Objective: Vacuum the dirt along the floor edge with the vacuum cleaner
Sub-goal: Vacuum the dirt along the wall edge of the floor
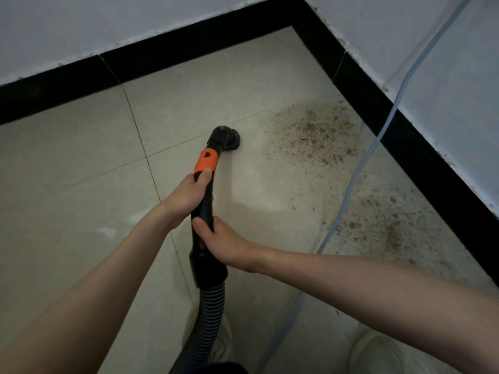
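A black vacuum wand [206,201] with an orange collar [206,159] runs down to a round black nozzle [228,137] on the beige tiled floor. My left hand [186,195] grips the wand just below the orange collar, thumb on top. My right hand [218,242] grips the wand lower down, above the ribbed hose [210,309]. Brown dirt [313,133] is scattered on the tiles to the right of the nozzle, a short gap away. A second dirt patch [388,222] lies further right along the black skirting.
Black skirting [189,49] runs along two white walls that meet in a corner at the top. A pale blue cable [359,171] trails down the right wall and across the floor between the dirt patches. My light shoes [378,352] show at the bottom.
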`<state>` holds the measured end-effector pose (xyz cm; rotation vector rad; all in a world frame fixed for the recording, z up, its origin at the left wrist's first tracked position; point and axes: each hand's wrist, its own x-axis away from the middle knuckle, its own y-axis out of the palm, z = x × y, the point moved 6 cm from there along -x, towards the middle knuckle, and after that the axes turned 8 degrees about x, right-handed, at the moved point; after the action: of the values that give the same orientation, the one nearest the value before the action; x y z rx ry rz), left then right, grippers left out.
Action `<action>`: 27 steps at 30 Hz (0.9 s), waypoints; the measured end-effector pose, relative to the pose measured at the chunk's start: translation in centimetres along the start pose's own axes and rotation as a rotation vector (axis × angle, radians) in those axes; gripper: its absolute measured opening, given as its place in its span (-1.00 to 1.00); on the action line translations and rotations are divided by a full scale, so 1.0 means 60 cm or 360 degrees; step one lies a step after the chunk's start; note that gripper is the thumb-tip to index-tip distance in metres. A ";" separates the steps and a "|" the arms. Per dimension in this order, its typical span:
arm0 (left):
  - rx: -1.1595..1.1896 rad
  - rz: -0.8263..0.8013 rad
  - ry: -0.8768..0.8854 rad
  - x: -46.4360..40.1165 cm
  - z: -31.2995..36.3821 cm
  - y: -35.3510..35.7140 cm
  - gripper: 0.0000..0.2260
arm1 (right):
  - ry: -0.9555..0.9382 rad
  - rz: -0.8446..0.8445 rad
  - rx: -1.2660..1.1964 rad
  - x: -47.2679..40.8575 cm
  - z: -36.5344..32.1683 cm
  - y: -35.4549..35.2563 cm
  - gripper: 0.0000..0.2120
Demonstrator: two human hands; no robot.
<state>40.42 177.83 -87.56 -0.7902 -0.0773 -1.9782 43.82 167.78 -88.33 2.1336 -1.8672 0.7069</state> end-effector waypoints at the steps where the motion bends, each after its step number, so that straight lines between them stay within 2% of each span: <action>1: -0.0018 -0.0034 0.0006 0.015 -0.005 0.001 -0.68 | -0.0010 -0.0067 -0.0030 0.009 0.001 0.009 -0.73; 6: -0.0212 -0.0205 0.0047 0.052 -0.026 0.016 -0.70 | 0.0215 -0.0384 -0.0262 0.047 0.024 0.030 -0.77; 8: -0.0392 -0.0198 0.0067 0.050 -0.031 0.023 -0.67 | 0.0314 -0.0429 -0.0360 0.053 0.032 0.021 -0.67; 10: -0.0669 -0.0147 0.0088 0.047 -0.032 0.021 -0.64 | 0.0414 -0.0455 -0.0375 0.056 0.042 0.003 -0.72; 12: -0.0843 -0.0124 0.0087 0.046 -0.036 0.014 -0.64 | 0.0538 -0.0341 -0.0383 0.051 0.050 -0.030 -0.73; 14: -0.0851 -0.0113 0.0061 0.048 -0.043 0.008 -0.64 | 0.0637 -0.0035 -0.0505 0.032 0.056 -0.073 -0.68; 16: -0.0864 -0.0097 0.0081 0.053 -0.048 0.012 -0.66 | 0.0641 0.0264 -0.0749 0.007 0.053 -0.109 -0.61; 18: -0.0901 -0.0072 0.0136 0.057 -0.049 0.021 -0.68 | 0.0598 0.0442 -0.0928 -0.020 0.041 -0.130 -0.55; 21: -0.0857 0.0015 0.0201 0.060 -0.046 0.018 -0.69 | 0.0599 0.0506 -0.1012 -0.049 0.023 -0.137 -0.57; 27: -0.0771 0.0114 0.0215 0.056 -0.060 -0.010 -0.72 | 0.0645 0.0435 -0.1116 -0.083 0.002 -0.117 -0.64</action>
<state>37.07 174.25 -88.33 -0.9437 0.5207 -1.9995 50.31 173.26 -89.84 1.2218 -1.8242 0.3974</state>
